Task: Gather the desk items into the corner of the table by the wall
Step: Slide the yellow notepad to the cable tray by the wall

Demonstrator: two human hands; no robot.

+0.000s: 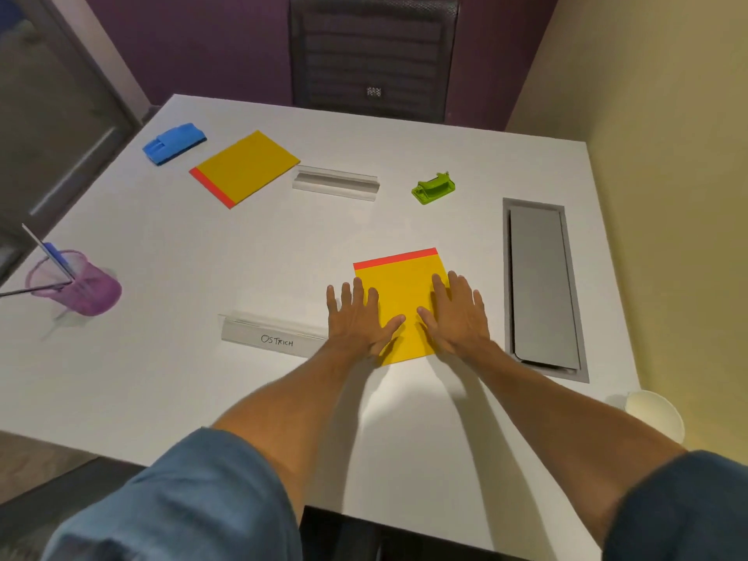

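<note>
Yellow rectangular notepad (400,293) lies flat under left hand (358,317) and right hand (455,315)

Bright overhead light; soft arm shadows; wide-angle edges blurred.

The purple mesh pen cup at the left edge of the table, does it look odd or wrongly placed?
Yes. The purple mesh pen cup lies tipped on its side near the white table's left edge, its mouth facing off the table. A blue pen and thin sticks poke out of its mouth.
</note>
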